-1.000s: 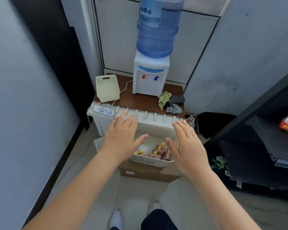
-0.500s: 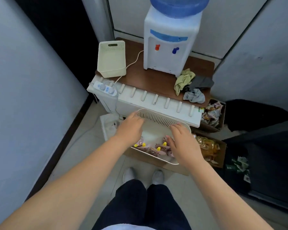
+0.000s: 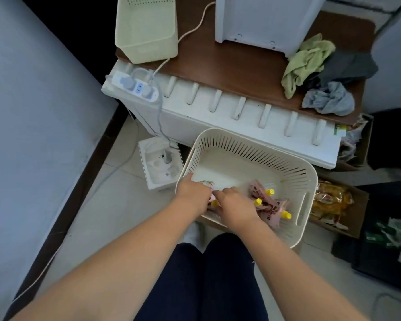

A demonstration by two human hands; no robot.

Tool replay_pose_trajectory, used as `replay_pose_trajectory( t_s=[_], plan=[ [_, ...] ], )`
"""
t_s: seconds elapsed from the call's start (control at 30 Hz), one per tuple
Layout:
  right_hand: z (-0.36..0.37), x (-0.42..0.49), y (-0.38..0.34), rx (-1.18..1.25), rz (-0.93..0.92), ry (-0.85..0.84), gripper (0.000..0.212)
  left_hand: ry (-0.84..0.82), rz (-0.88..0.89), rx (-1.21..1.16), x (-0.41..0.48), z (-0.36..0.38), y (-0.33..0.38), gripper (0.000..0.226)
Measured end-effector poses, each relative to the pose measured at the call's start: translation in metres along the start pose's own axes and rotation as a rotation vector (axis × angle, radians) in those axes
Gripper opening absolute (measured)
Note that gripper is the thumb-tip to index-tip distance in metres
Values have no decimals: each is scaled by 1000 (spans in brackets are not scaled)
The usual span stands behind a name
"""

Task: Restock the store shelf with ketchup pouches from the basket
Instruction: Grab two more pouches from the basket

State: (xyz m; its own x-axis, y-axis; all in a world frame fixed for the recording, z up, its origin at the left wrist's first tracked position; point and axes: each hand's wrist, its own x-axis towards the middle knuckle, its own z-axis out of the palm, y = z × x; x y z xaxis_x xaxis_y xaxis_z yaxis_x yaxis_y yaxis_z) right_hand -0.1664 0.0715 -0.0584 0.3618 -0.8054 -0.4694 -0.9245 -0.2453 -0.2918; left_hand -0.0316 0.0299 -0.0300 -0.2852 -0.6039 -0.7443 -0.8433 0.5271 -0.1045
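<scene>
left hand (image 3: 191, 195) is lowered into the left side of the basket (image 3: 252, 141), fingers bent down onto a pouch lying by the near-left wall; through the blur it cannot be told whether it grips or only touches. right hand (image 3: 237, 206) sits just beside it, also inside the basket, fingers curled down and pointing left over the pouches; its hold cannot be told either. the two hands nearly meet at the fingertips. ketchup pouches (image 3: 272, 206), pink with yellow caps, lie in a loose heap on the near part of the basket floor, most of them to the right of the right hand. the basket stands low, in front of a white heater (image 3: 241, 121). behind that, a brown tabletop (image 3: 229, 63) carries a cream bin (image 3: 146, 28), a water dispenser base (image 3: 264, 17) and crumpled rags (image 3: 320, 72). a power strip (image 3: 136, 88) lies on the heater's left end. an open box of snack packets (image 3: 331, 200) stands just right of the basket.
</scene>
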Motion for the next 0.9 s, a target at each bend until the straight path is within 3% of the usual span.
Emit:
replay_pose_trajectory(
  t_s=[0.17, 0.4, 0.5, 0.67, 0.83, 0.9],
  plan=[
    [20, 20, -1, -110, 10, -46, 23, -10, 80, 94, 22, 15, 4, 28],
    [43, 24, 16, 18, -26, 180, 19, 56, 185, 82, 36, 5, -11, 15],
    [40, 16, 27, 193, -78, 286, 9, 126, 212, 49, 30, -8, -28, 7],
    [-25, -31, 33, 481, -28, 312, 10, 234, 215, -7, -18, -63, -51, 9],
    [-125, -97, 21, 470, -31, 463, 7, 325, 285, 17, -87, -140, -70, 17],
    [-176, -127, 10, 487, -26, 546, 15, 397, 337, 17, -121, -179, -75, 17]
  ],
)
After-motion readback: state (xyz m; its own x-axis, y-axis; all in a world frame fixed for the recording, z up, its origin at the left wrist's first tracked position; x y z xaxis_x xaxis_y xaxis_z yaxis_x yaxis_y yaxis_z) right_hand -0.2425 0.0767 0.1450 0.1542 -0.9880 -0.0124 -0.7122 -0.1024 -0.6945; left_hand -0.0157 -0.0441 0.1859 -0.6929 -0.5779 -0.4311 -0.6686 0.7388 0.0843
